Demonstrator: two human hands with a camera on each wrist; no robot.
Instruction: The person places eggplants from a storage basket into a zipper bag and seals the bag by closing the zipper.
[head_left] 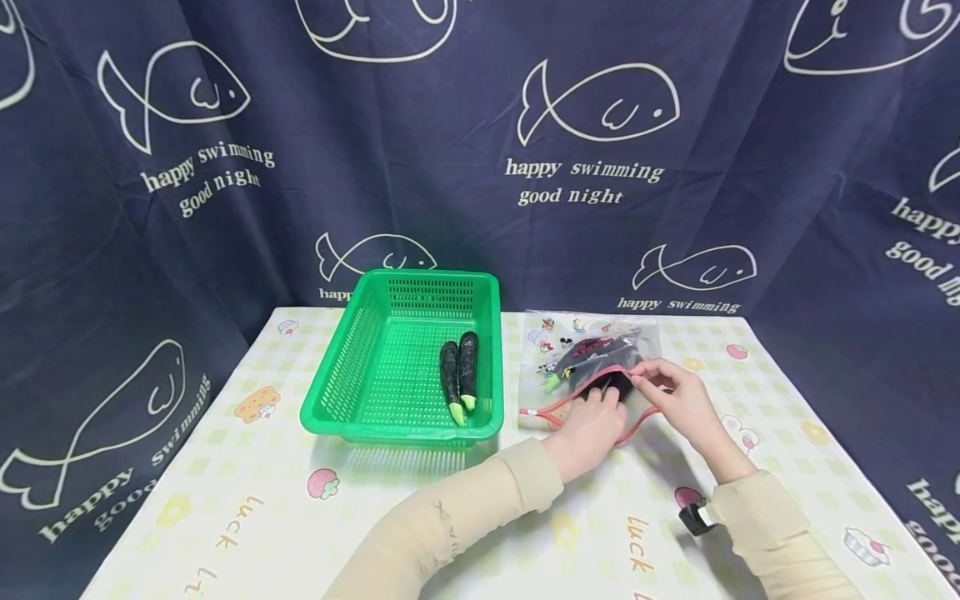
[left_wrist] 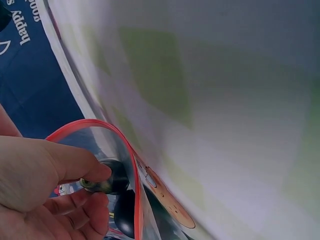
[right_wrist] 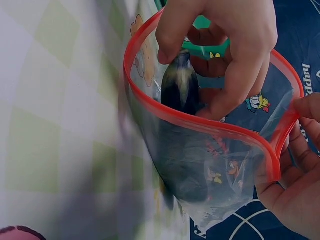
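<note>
A clear zip bag (head_left: 532,362) with a red zip edge and cartoon prints lies on the table, its mouth spread open. My left hand (head_left: 592,429) reaches into that mouth. Its thumb and fingers grip the stem end of a dark eggplant (right_wrist: 176,97), whose body is inside the bag. In the left wrist view another dark rounded vegetable (left_wrist: 125,212) shows beside it within the bag. My right hand (head_left: 678,400) pinches the red edge at the right side of the mouth. Two slim black vegetables (head_left: 467,367) with light green ends lie in the green basket (head_left: 330,429).
The basket stands left of the bag, close beside it. A pale checked cloth (head_left: 262,492) with printed pictures covers the table. Behind hangs a dark blue curtain (head_left: 465,192) with fish drawings. A black strap piece (head_left: 696,518) shows at the right sleeve.
</note>
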